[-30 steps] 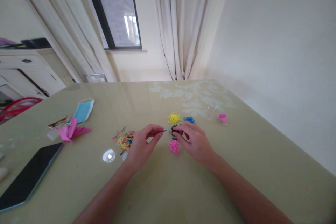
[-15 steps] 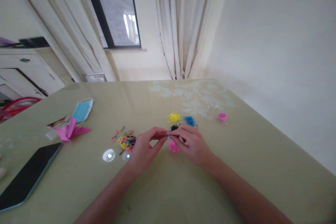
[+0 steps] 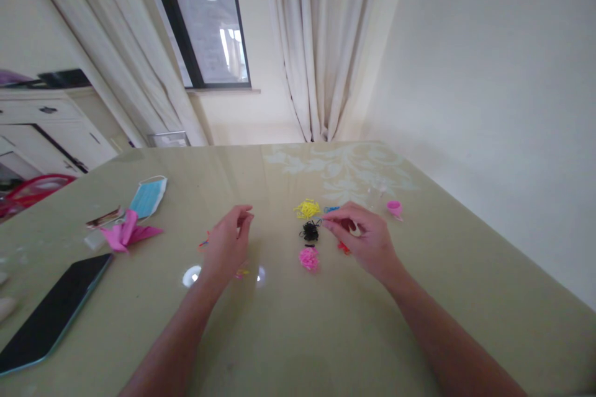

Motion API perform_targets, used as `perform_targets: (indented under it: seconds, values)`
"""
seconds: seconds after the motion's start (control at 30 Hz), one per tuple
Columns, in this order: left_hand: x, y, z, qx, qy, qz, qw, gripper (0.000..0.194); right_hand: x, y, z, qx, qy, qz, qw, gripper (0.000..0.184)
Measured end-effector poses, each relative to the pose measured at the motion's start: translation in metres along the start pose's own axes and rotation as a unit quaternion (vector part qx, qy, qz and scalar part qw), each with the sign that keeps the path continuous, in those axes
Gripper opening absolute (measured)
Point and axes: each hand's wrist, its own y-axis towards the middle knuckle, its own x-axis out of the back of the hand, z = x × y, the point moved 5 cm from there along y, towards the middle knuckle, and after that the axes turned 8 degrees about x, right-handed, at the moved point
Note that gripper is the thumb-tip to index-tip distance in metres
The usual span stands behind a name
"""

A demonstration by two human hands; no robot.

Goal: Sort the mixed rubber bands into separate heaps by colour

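Note:
My left hand [image 3: 227, 245] hovers over the mixed pile of small coloured rubber bands, fingers loosely bent and apart, nothing seen in them. It covers most of that pile; a few bands [image 3: 242, 273] show beside the wrist. My right hand [image 3: 365, 239] pinches thumb and forefinger together on what looks like a tiny rubber band, its colour unclear. Just left of its fingertips lies a black rubber band pile [image 3: 310, 231]. Around it are a yellow pile [image 3: 307, 208], a pink pile [image 3: 309, 258], a partly hidden blue pile [image 3: 331, 209] and a red pile [image 3: 343, 248].
A pink cup-like piece [image 3: 394, 209] stands at the right beside a clear object [image 3: 376, 193]. On the left lie a blue face mask [image 3: 148, 197], a pink folded-paper shape [image 3: 128, 232] and a black tablet-like slab [image 3: 53, 310]. A wall borders the table's right side.
My hands, earlier together at the fingertips around a small blue bit, have parted. The left moved left over the mixed pile; the right moved right, uncovering the black and pink piles.

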Motion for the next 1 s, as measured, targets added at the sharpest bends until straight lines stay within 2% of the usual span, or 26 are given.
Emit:
perform_targets:
  seconds: [0.07, 0.13, 0.27, 0.4, 0.73, 1.0]
  values:
    - [0.009, 0.008, 0.017, 0.008, 0.156, -0.038, 0.987, 0.036, 0.011, 0.002, -0.006, -0.02, 0.014, -0.039, 0.999, 0.006]
    - [0.013, 0.012, 0.031, 0.025, 0.285, -0.031, 0.958, 0.039, 0.019, 0.004, -0.013, -0.046, 0.03, -0.069, 0.996, 0.006]
    - [0.017, 0.011, 0.043, 0.064, 0.4, 0.018, 0.914, 0.041, 0.026, 0.006, -0.022, -0.088, 0.06, -0.095, 0.99, 0.006]
    - [0.017, 0.011, 0.04, 0.075, 0.417, 0.047, 0.905, 0.042, 0.029, 0.007, -0.023, -0.101, 0.079, -0.108, 0.986, 0.007]
    - [0.015, 0.016, 0.044, 0.078, 0.369, 0.054, 0.925, 0.042, 0.029, 0.009, -0.021, -0.088, 0.11, -0.099, 0.985, 0.007]
    - [0.017, 0.013, 0.04, 0.071, 0.382, 0.041, 0.921, 0.037, 0.029, 0.009, -0.019, -0.084, 0.09, -0.087, 0.989, 0.009]
